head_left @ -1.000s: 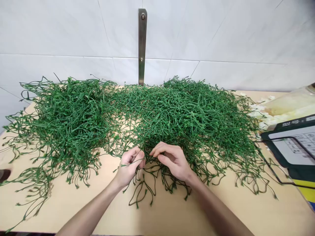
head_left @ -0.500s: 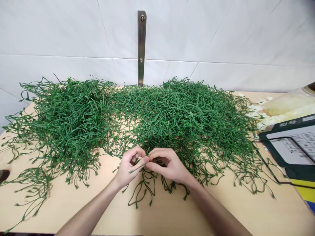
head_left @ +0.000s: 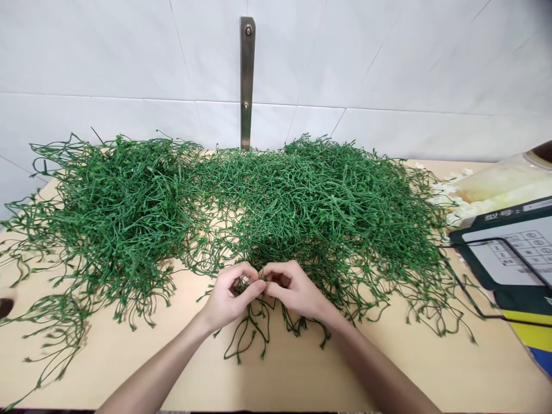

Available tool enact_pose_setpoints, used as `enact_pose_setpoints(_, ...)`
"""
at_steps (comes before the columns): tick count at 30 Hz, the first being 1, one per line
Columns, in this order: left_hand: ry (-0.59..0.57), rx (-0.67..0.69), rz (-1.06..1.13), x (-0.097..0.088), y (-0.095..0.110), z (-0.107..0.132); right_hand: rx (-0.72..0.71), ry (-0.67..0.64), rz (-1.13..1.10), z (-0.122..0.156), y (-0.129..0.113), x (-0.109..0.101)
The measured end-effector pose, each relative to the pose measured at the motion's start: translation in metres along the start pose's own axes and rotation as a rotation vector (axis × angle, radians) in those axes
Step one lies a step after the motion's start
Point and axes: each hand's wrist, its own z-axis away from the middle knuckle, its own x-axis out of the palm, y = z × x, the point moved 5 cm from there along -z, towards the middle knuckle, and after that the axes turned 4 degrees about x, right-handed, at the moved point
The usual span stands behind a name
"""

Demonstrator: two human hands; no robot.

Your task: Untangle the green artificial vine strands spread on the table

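My left hand (head_left: 230,294) and my right hand (head_left: 296,291) meet at the front edge of a big tangled heap of green artificial plant stems (head_left: 319,198). Thumb and fingers of both hands are pinched together, tip to tip. A thin green plant stem (head_left: 261,276) shows between them, mostly covered by the fingers. Below the hands, several loose stems (head_left: 244,339) with small budded tips lie on the table. Another dense clump of stems (head_left: 121,213) spreads to the left.
The light wooden table (head_left: 194,356) meets a pale tiled wall (head_left: 388,69) with a metal bracket (head_left: 246,80). At right lie a dark-edged printed box (head_left: 513,253), a thin black frame (head_left: 474,305) and white flowers (head_left: 452,201). A dark round thing (head_left: 5,307) sits at the left edge.
The hands stay together, with slight shifts of thumbs and fingers. A bit of green stem that stuck out by the left thumb no longer shows. The view has shifted slightly.
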Motion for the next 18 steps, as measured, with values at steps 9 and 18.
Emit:
enact_pose_setpoints(9,-0.094,0.123,-0.292,0.007,0.003,-0.001,-0.182,0.054,0.288,0.005,-0.010,-0.004)
enact_pose_setpoints(18,-0.095,0.049,-0.219,0.006,0.001,-0.001,-0.416,0.199,0.211,0.005,-0.013,-0.001)
